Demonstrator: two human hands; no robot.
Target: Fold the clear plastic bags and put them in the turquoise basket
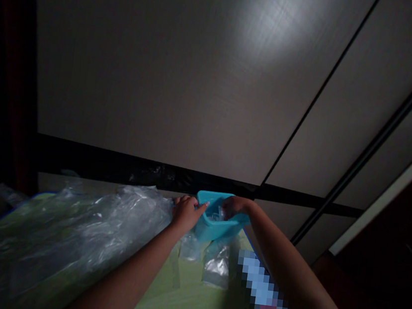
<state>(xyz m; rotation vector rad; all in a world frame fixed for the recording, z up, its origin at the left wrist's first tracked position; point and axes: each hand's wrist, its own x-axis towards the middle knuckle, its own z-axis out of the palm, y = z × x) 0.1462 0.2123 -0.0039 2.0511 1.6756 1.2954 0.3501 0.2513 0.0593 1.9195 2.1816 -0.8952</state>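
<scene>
Long strip (265, 297) at five o'clock: blurry squares, can't read it. Green top (156, 299) below, tall grey doors (162, 79) at twelve, dark room. Blue bin (217, 232) at six, clear plastic (117, 229) at eight. Left hand (187, 211): thumb on bin rim, can't tell if gripping. Right hand (235, 206) sits in bin, fingers partly hidden, can't tell grip. Arms (138, 274) cut off.

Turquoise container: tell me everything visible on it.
The turquoise container looks like smooth plastic, open-topped with rounded corners and a rim. It appears roughly upright at the far side of the green surface. Clear pieces show inside, too dim to identify. The left hand touches its left rim; the right hand reaches in from the right. Clear bags lie just in front.
</scene>
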